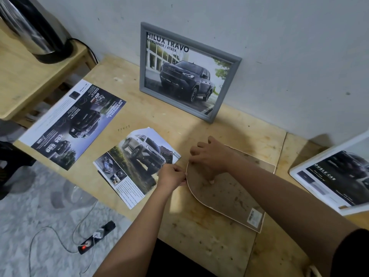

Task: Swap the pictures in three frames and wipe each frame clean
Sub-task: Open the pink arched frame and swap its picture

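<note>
A brown backing board (225, 196) lies on the wooden table (209, 246), its left edge curled upward. My left hand (172, 175) pinches that raised edge. My right hand (211, 156) rests on top of the board with its fingers curled at the edge. A loose truck picture (137, 164) lies just left of the board, partly under my left hand. A second, darker brochure page (75, 124) lies further left. A grey frame (185, 70) with a dark pickup picture leans on the wall. A white frame (337, 176) stands at the right edge.
A steel kettle (34, 29) sits on a lower wooden shelf (30, 80) at the back left. On the floor at the lower left lie a power strip (95, 236) and loose cables. Several small pins (123, 128) lie on the table near the pictures.
</note>
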